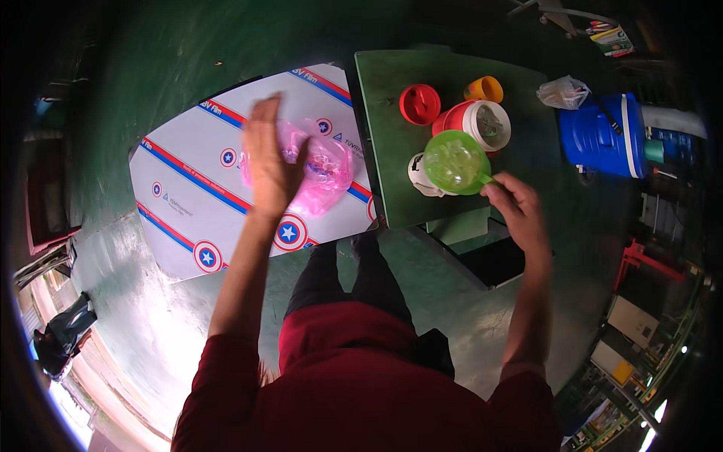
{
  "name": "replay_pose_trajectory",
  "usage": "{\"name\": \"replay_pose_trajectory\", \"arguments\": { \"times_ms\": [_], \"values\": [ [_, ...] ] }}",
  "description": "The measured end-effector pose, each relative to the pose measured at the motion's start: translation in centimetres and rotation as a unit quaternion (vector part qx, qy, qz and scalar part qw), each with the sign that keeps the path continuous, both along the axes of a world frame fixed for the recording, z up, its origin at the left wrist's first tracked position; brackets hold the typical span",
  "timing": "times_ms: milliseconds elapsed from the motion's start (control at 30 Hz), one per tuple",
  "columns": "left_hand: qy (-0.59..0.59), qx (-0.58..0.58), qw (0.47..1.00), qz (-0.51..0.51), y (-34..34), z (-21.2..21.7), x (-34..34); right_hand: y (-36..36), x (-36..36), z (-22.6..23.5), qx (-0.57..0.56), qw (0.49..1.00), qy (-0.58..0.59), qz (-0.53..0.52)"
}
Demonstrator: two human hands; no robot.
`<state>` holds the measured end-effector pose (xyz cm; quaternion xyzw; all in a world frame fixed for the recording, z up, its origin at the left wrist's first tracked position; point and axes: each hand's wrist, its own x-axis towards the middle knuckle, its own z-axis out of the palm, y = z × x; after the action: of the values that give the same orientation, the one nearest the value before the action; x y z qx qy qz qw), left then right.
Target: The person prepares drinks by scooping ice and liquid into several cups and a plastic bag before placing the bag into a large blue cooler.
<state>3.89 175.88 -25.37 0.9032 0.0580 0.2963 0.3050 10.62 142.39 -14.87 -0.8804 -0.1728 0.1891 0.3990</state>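
Observation:
My right hand point(518, 207) grips the short handle of a green plastic dipper point(456, 162). Clear ice pieces fill the dipper, held over the dark green table. Under and beside it are a white container point(419, 172), partly hidden, and a red jug point(450, 118) with a white rim, tilted, with ice showing in its mouth. My left hand point(269, 154), slightly blurred, has its fingers stretched out and the thumb apart. It is over the left edge of a crumpled pink plastic bag point(320, 177); whether it touches the bag I cannot tell.
The bag lies on a white table point(188, 169) with red and blue stripes. On the green table point(392, 200) stand a red lid point(419, 104) and a yellow cup point(483, 89). A blue cooler point(595, 143) is at the right, near a clear plastic bag point(563, 92). Another person point(64, 331) is far left.

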Motion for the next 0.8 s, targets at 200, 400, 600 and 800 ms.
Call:
{"name": "replay_pose_trajectory", "arguments": {
  "times_ms": [200, 400, 600, 800],
  "values": [
    [0.17, -0.144, 0.915, -0.335, -15.6, -3.2, 4.5, -5.3, 0.5, -0.2, -0.146, 0.988, -0.009, -0.048],
    [0.212, -0.084, 0.896, -0.381, -21.5, -5.4, 7.5, -5.8, 1.8, -1.0, -0.274, 0.96, -0.054, 0.005],
    [0.22, -0.117, 0.886, -0.39, -22.1, -6.8, 8.2, -3.9, 3.3, -1.8, -0.352, 0.931, -0.06, 0.073],
    [0.176, -0.144, 0.89, -0.394, -22.0, -6.7, 8.1, -3.0, 4.3, -1.9, -0.374, 0.92, -0.059, 0.106]
  ]
}}
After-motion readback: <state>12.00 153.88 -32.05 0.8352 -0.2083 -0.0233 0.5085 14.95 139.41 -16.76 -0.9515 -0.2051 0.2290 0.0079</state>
